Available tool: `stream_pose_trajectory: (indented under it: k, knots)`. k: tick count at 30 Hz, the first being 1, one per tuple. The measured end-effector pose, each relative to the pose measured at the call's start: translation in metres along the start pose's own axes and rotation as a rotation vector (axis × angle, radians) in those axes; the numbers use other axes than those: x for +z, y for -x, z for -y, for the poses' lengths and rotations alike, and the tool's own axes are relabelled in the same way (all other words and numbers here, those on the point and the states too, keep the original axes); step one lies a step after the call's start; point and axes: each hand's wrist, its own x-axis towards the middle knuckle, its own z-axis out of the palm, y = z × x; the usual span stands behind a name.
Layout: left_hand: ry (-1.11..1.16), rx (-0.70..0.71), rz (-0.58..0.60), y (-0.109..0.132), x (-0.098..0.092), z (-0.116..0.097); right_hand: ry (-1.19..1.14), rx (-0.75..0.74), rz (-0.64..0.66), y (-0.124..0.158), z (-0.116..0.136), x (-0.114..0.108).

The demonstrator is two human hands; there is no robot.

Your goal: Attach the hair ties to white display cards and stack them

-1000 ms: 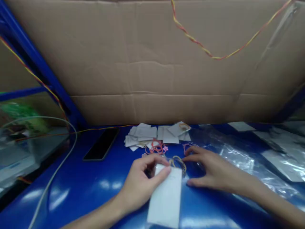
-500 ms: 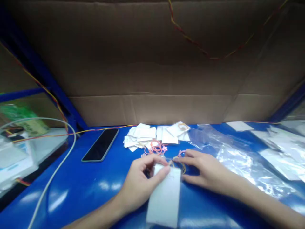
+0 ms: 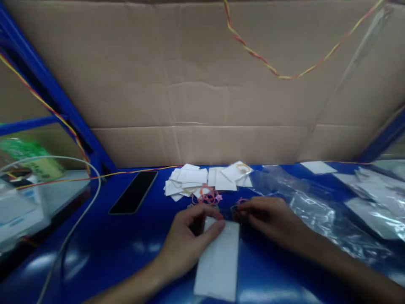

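Note:
My left hand (image 3: 193, 240) pinches the top edge of a white rectangular card (image 3: 218, 261) between thumb and fingers. The card is upright to my view, its lower end toward me. Just right of the card's top, my right hand (image 3: 275, 219) has its fingertips drawn together on a thin, dull-coloured cord (image 3: 234, 210), mostly hidden by the fingers. Beyond both hands lies a small tangle of coral-red cords (image 3: 207, 194) with a pink star (image 3: 218, 197). A pinkish cord (image 3: 242, 200) shows by the right fingertips.
Several white cards (image 3: 191, 175) are heaped at the back. A black phone (image 3: 134, 192) lies left, near a white cable (image 3: 74, 223). Clear plastic bags (image 3: 313, 211) and packed white cards (image 3: 373, 211) spread to the right. Cardboard (image 3: 202, 84) walls the back, with a twisted red-yellow wire (image 3: 265, 63) hanging.
My right hand's fingers have closed together and shifted slightly left, gathering the cord that was looped loosely by them. My left hand and the card stay nearly still. The lighting on the cardboard and table differs.

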Motion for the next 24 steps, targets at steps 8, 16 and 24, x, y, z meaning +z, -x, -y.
stream_pose_trajectory:
  k: [8,16,24]
  knots:
    - [-0.004,0.003,0.029,-0.002,0.0,0.002,-0.46,0.262,-0.081,-0.003,0.005,0.0]
    - [0.061,0.0,0.088,0.001,0.002,0.001,-0.743,0.264,-0.058,-0.002,0.014,0.005]
    - [0.099,-0.01,0.147,0.004,0.005,0.004,-0.859,0.249,0.018,0.0,0.017,0.013]
